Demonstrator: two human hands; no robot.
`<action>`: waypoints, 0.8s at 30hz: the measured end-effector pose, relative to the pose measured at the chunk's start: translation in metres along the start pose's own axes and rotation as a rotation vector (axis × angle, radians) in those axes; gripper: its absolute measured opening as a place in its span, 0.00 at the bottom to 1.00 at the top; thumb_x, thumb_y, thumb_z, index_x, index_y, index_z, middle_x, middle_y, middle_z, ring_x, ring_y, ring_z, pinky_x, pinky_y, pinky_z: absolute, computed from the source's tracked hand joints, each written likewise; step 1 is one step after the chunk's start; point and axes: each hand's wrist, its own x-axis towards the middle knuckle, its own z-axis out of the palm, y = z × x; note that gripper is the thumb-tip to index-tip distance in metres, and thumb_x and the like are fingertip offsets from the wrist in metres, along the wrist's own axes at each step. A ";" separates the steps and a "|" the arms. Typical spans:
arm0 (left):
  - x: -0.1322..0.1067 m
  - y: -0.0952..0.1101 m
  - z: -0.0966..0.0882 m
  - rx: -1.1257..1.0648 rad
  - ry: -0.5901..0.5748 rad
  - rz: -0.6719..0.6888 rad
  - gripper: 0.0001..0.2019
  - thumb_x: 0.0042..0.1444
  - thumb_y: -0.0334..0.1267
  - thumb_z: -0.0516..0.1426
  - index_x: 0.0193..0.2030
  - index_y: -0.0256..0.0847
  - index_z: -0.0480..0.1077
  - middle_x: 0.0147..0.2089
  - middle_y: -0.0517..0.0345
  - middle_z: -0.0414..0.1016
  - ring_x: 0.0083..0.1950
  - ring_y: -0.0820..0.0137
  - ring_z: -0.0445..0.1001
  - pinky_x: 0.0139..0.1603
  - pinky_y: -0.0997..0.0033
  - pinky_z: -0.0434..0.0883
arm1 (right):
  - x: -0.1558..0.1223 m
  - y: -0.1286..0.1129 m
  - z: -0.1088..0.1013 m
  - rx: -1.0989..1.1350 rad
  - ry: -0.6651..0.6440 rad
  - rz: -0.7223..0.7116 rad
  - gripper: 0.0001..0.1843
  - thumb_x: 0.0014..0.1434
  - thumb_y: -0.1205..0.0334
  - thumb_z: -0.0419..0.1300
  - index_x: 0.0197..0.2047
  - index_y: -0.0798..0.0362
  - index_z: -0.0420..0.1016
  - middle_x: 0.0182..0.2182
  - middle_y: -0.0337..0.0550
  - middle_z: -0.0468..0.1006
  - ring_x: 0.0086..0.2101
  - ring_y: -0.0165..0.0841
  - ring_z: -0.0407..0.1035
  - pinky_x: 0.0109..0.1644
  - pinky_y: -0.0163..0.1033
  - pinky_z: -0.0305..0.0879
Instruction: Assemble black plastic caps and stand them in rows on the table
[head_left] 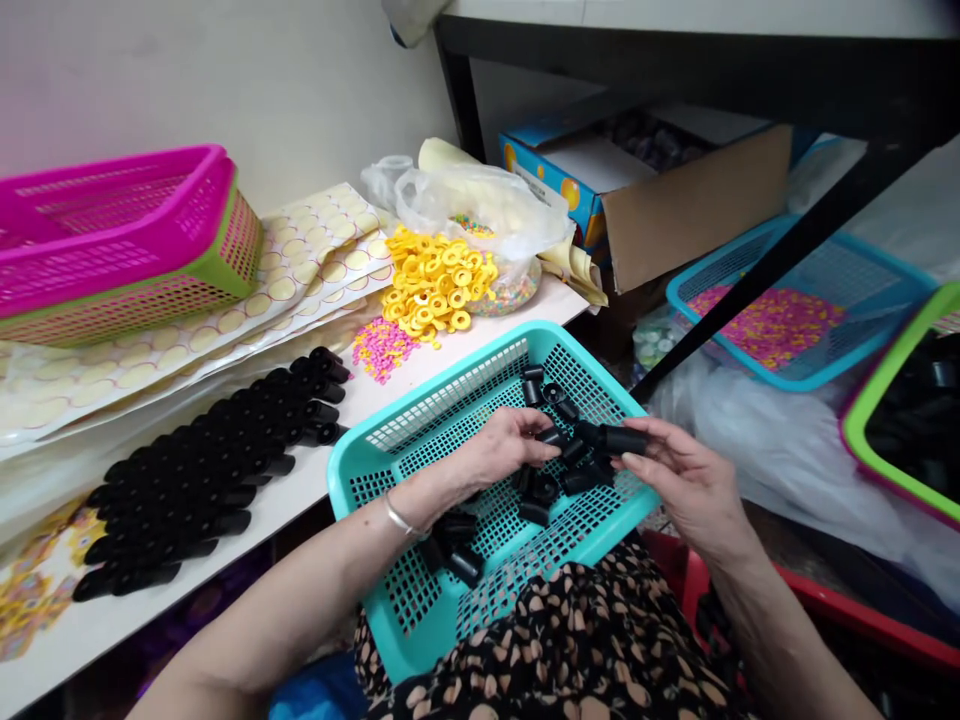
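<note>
A turquoise plastic basket rests on my lap with loose short black plastic cylinders inside. My left hand reaches over the basket, its thumb and fingers closed on one black cylinder. At the basket's right side, my right hand pinches another black cylinder between thumb and fingers, lying roughly level. The two hands are close together but apart. On the table to the left, many black cylinders stand packed in slanting rows.
Yellow rings and small pink and yellow pieces lie piled on the table. Pink and green baskets sit on sticker sheets. A black table leg slants down at right, near a blue basket and cardboard box.
</note>
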 end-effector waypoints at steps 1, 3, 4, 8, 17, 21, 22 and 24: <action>-0.004 0.003 -0.003 -0.219 -0.004 -0.022 0.10 0.51 0.38 0.58 0.40 0.38 0.72 0.33 0.58 0.73 0.31 0.73 0.70 0.34 0.71 0.70 | -0.001 0.001 0.002 -0.027 -0.019 -0.007 0.18 0.53 0.60 0.66 0.48 0.48 0.73 0.39 0.42 0.78 0.36 0.33 0.74 0.44 0.41 0.73; -0.011 0.009 -0.006 -0.497 -0.018 -0.069 0.12 0.48 0.37 0.61 0.41 0.38 0.73 0.34 0.58 0.73 0.30 0.74 0.69 0.36 0.70 0.71 | -0.002 0.002 0.007 -0.058 -0.049 -0.011 0.19 0.54 0.59 0.65 0.49 0.49 0.72 0.40 0.42 0.78 0.38 0.33 0.74 0.46 0.41 0.72; -0.014 0.011 -0.006 -0.553 -0.029 -0.079 0.13 0.48 0.37 0.62 0.41 0.39 0.74 0.34 0.58 0.74 0.31 0.74 0.69 0.36 0.69 0.71 | -0.003 0.002 0.010 -0.065 -0.055 -0.014 0.19 0.54 0.59 0.65 0.49 0.48 0.72 0.41 0.42 0.77 0.39 0.34 0.74 0.46 0.41 0.72; -0.020 0.017 -0.004 -0.604 -0.059 -0.080 0.13 0.49 0.38 0.62 0.42 0.40 0.75 0.31 0.58 0.74 0.31 0.74 0.71 0.38 0.68 0.71 | -0.005 0.002 0.020 -0.060 -0.059 -0.023 0.18 0.54 0.60 0.64 0.49 0.48 0.72 0.41 0.42 0.76 0.39 0.33 0.73 0.46 0.39 0.71; -0.022 0.020 -0.003 -0.700 -0.008 -0.083 0.12 0.47 0.37 0.64 0.40 0.38 0.76 0.28 0.59 0.75 0.27 0.76 0.71 0.34 0.70 0.69 | -0.005 0.001 0.020 -0.011 -0.009 -0.053 0.18 0.54 0.61 0.65 0.49 0.47 0.72 0.40 0.40 0.76 0.37 0.31 0.73 0.45 0.38 0.71; -0.022 0.020 -0.003 -0.737 -0.011 -0.081 0.14 0.45 0.38 0.65 0.40 0.37 0.76 0.28 0.58 0.75 0.27 0.76 0.71 0.35 0.70 0.69 | -0.006 0.003 0.018 -0.050 -0.045 -0.039 0.17 0.55 0.61 0.64 0.49 0.47 0.72 0.42 0.40 0.75 0.39 0.30 0.72 0.46 0.37 0.70; -0.022 0.020 -0.003 -0.733 -0.018 -0.078 0.14 0.45 0.39 0.65 0.40 0.37 0.76 0.29 0.58 0.75 0.27 0.76 0.71 0.35 0.70 0.69 | -0.006 0.004 0.017 -0.075 -0.051 -0.048 0.17 0.55 0.61 0.64 0.49 0.47 0.72 0.42 0.41 0.75 0.39 0.31 0.72 0.46 0.37 0.70; -0.023 0.020 -0.003 -0.702 -0.018 -0.079 0.15 0.45 0.41 0.65 0.40 0.36 0.76 0.28 0.58 0.75 0.26 0.76 0.70 0.34 0.70 0.69 | -0.006 0.004 0.017 -0.143 -0.063 -0.102 0.17 0.55 0.62 0.63 0.49 0.47 0.72 0.43 0.41 0.74 0.41 0.32 0.72 0.46 0.38 0.70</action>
